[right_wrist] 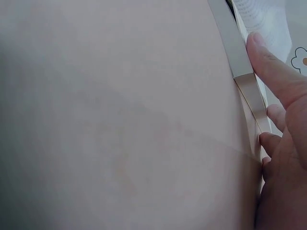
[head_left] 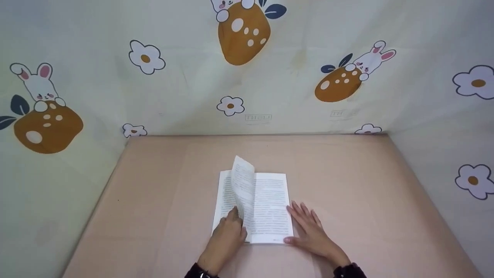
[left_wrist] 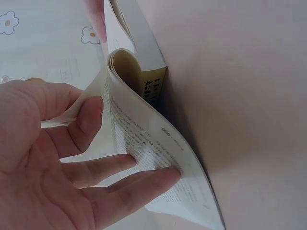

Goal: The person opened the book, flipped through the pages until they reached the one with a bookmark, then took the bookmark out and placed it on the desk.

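An open book [head_left: 270, 208] of printed text lies on the cloth-covered surface, with one page [head_left: 243, 177] raised and curving up near its spine. My left hand [head_left: 227, 231] is at the lower left of the book. In the left wrist view the thumb and a bent finger pinch the raised page, while two other fingers [left_wrist: 144, 191] stretch across the printed left page [left_wrist: 158, 148]. My right hand [head_left: 310, 231] rests along the book's right edge, its fingers spread and fairly straight. The thumb [right_wrist: 268, 60] touches the page margin in the right wrist view.
A beige cloth [head_left: 347, 185] covers the flat surface around the book. Pale fabric walls [head_left: 185, 88] with rabbit and flower prints rise at the back and both sides.
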The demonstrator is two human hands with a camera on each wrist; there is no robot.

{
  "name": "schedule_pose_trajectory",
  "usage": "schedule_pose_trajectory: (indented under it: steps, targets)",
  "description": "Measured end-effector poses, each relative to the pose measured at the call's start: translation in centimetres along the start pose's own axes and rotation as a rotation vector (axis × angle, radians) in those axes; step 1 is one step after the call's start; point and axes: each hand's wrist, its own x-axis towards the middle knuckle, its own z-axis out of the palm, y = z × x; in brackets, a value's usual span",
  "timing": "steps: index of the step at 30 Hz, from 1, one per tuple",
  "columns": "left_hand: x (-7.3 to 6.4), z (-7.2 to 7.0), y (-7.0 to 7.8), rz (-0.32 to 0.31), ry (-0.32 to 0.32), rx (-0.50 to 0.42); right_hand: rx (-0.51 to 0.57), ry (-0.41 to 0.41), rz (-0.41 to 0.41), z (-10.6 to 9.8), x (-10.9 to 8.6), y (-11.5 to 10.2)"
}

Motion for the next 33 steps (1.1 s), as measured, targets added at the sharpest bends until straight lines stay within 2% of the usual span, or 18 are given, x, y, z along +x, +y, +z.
schedule_pose_trajectory:
  steps: [5, 15, 22, 29, 33]
  targets:
    - [-0.5, 0.3, -0.2, -0.015, 0.058, -0.014, 0.003, 0.009, -0.003, 0.0, -0.1, 0.0]
    - [-0.6, 0.4, 0.1, -0.151, 0.040, -0.050, 0.018, -0.004, -0.008, -0.1, -0.1, 0.0]
    - [-0.5, 0.4, -0.8, -0.215, 0.059, -0.037, 0.007, 0.016, -0.011, -0.1, -0.1, 0.0]
    - [-0.3, 0.2, -1.3, -0.305, 0.110, -0.145, -0.007, -0.007, -0.012, 0.0, -0.1, 0.1]
    - [-0.4, 0.1, -1.2, -0.289, 0.124, -0.179, 0.006, -0.003, -0.011, 0.1, -0.1, 0.1]
